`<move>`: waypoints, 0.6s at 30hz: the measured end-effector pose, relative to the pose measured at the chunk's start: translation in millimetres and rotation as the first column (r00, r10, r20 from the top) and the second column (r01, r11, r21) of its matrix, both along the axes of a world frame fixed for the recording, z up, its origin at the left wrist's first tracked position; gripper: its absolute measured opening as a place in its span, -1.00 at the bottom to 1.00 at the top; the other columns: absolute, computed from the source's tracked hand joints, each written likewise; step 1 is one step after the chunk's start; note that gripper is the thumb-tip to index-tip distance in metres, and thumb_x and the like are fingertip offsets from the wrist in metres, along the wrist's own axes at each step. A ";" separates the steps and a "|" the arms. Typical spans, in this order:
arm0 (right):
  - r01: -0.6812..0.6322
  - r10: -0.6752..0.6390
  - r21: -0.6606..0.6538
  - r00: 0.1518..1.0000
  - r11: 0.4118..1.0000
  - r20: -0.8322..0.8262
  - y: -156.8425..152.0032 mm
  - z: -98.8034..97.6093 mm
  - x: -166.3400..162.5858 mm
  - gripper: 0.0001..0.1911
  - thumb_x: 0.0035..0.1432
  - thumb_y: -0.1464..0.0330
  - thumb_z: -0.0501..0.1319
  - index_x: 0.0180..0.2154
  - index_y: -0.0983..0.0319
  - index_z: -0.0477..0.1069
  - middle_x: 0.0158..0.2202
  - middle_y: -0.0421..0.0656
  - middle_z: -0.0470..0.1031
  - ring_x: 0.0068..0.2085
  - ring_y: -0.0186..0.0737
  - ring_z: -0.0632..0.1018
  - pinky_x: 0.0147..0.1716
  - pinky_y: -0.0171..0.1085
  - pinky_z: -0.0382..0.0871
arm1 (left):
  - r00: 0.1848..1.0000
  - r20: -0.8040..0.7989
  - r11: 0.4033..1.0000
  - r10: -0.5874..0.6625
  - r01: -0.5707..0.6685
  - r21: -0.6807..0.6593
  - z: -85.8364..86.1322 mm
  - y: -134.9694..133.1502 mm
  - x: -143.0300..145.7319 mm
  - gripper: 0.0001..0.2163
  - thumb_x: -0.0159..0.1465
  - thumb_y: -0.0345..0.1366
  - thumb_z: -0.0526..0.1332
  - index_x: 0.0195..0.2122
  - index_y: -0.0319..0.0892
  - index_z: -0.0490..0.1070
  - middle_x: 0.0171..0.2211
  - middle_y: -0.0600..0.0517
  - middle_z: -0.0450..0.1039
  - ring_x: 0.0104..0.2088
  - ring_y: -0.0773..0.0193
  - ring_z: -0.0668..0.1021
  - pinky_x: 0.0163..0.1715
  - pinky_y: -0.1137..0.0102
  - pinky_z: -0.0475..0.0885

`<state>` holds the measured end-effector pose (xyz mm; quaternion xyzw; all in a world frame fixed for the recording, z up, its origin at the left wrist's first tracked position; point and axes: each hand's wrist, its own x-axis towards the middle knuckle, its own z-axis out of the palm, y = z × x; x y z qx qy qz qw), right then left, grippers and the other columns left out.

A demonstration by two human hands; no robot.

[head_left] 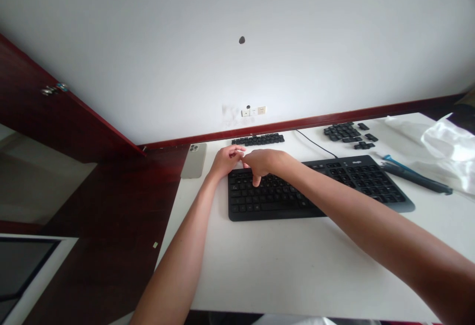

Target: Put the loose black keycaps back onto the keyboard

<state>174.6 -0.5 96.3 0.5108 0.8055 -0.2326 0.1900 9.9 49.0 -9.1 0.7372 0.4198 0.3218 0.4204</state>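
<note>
A black keyboard (280, 212) lies on the white table, its left part showing keys and its right part showing bare key sockets. Over its upper left corner, my left hand (225, 161) has its fingers curled in; anything between them is hidden. My right hand (264, 162) reaches across the keyboard to meet the left fingertips. One of its digits hangs apart over the keys, and no object shows in it. Just behind both hands stands a row of loose black keycaps (260, 140). More loose keycaps (341, 131) lie grouped behind the keyboard's right half.
A phone (194, 161) lies at the table's left edge. On the right are a dark strip-like tool with a blue part (415, 176) and a crumpled clear plastic bag (451, 139). A cable (315, 144) runs back from the keyboard toward the wall with sockets (254, 112).
</note>
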 end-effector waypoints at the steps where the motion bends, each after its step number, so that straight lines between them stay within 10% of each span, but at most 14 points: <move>1: -0.006 0.006 0.016 1.000 1.000 -0.011 -2.2 -0.9 2.4 -0.29 -0.02 0.28 0.57 0.19 0.19 0.52 0.04 0.00 0.63 0.04 0.19 0.63 -0.09 -0.10 0.48 | 1.000 -0.006 1.000 0.005 -0.005 0.003 0.2 -0.2 0.0 -0.74 0.31 -0.21 0.25 -0.05 -0.17 0.61 -0.41 0.01 0.67 -0.35 0.23 0.62 -0.28 0.39 0.44; 18: -0.073 0.078 0.028 0.955 0.997 -0.286 5.3 -9.8 50.6 -0.42 0.20 0.05 0.39 0.19 0.10 0.50 0.06 -0.07 0.63 0.02 0.05 0.63 -0.14 -0.19 0.42 | 0.995 0.060 0.996 0.077 -0.080 0.040 2.3 -2.1 -1.7 -0.73 0.33 -0.20 0.25 -0.02 -0.18 0.56 -0.48 0.08 0.52 -0.43 0.30 0.53 -0.33 0.43 0.37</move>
